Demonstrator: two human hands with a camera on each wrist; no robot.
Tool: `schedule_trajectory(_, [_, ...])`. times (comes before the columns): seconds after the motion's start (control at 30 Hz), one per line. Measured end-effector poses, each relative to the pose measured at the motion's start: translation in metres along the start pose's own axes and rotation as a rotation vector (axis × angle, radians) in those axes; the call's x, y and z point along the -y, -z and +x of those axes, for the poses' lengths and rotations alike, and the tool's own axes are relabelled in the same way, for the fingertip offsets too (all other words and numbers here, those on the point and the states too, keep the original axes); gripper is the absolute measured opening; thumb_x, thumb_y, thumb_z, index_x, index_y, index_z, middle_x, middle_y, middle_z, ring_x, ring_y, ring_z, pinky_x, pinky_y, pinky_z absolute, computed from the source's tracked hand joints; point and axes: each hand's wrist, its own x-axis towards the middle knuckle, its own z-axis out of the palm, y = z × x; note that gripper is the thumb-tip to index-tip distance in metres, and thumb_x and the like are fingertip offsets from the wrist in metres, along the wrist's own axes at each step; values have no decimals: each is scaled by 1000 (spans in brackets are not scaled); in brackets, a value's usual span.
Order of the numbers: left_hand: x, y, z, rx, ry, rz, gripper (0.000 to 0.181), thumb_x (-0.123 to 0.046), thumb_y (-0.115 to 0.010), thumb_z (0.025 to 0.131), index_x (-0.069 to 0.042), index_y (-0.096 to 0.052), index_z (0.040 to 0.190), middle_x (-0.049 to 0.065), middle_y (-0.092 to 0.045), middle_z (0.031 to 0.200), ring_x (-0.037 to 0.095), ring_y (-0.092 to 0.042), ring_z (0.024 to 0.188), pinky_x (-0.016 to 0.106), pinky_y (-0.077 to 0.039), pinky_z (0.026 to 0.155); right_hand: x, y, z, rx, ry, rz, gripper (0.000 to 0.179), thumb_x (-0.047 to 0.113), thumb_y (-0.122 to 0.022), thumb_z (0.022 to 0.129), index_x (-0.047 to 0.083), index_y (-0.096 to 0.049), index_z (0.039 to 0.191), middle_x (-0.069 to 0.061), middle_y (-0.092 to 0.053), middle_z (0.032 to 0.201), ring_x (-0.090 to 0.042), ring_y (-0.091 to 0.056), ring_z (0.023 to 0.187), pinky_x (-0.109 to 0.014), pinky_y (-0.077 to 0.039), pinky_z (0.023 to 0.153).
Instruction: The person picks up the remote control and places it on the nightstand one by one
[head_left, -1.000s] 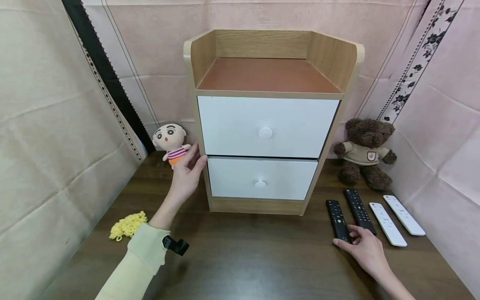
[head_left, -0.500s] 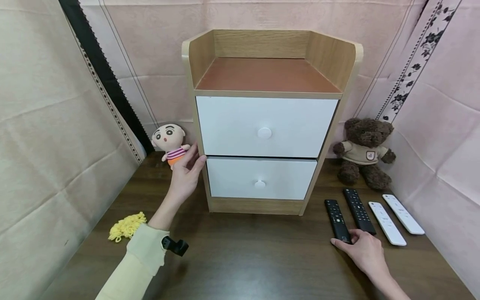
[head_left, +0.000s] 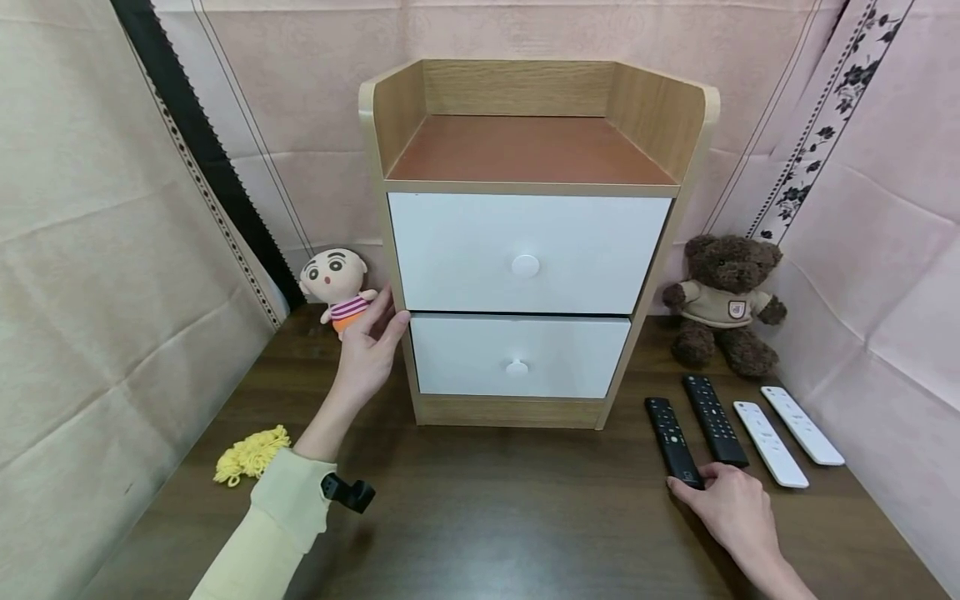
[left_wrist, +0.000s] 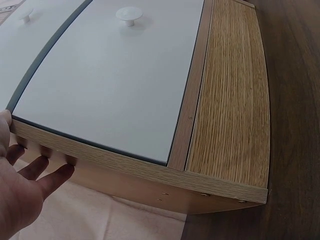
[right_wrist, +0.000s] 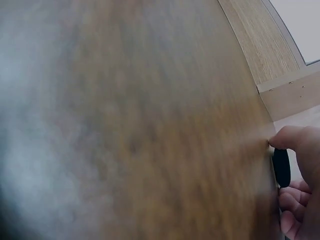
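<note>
In the lower right of the head view, the right hand (head_left: 733,504) is clamped on the near end of a black remote (head_left: 671,437), thumb on its left edge and fingers on the other side. That remote lies flat on the bench (head_left: 487,517), running from the hand toward the upper left of the frame, most of its length beyond the fingertips. In the right wrist view its dark end sits at the lower right, between the thumb above and the curled fingers below, with the bench a blur over most of the frame. A second black remote (head_left: 714,417) lies just right of the first, its near end close to the fingers; whether they touch cannot be told. Right of it lie a white remote (head_left: 770,444) and, farthest right, another white remote (head_left: 802,425). A brown bear (head_left: 727,304) sits behind the remotes at the right of the frame. The left hand (head_left: 367,342), left of centre, rests on the left side of the cabinet (head_left: 510,412), thumb at the front edge and extended fingers, slightly apart, along the side panel. The cabinet stands upright mid-frame, its two white drawers closed. A doll (head_left: 335,279) is just beyond the left hand, partly hidden by it, and a yellow bundle (head_left: 252,454) lies at the lower left, near the sleeve (head_left: 277,517).
</note>
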Motion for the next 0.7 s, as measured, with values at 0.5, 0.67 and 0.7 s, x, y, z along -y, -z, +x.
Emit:
schedule_trajectory(0.5, [-2,2,-1,14,22,5,55,-9,-62,104,2,-41,154,18,-48,153,29,-49,138,28,-46,106,-8,9,1,-46,-118,89,56,36,-82,81,-13,-70,105,-15,-72,77,-37,-64,75,-48,-44,65])
schedule_trajectory(0.67, [-2,2,0,18,21,0,55,-8,-62,104,2,-42,154,18,-47,154,30,-48,138,26,-46,106,-11,9,-2,-95,-130,131,54,35,-84,80,-12,-71,104,-15,-72,77,-41,-65,82,-52,-42,73])
schedule_trajectory(0.7, [-1,2,0,18,20,-1,55,-8,-62,104,2,-41,154,18,-47,154,30,-48,138,26,-46,106,-11,9,-2,-108,-133,138,54,35,-85,79,-11,-72,103,-16,-73,78,-41,-65,83,-52,-43,74])
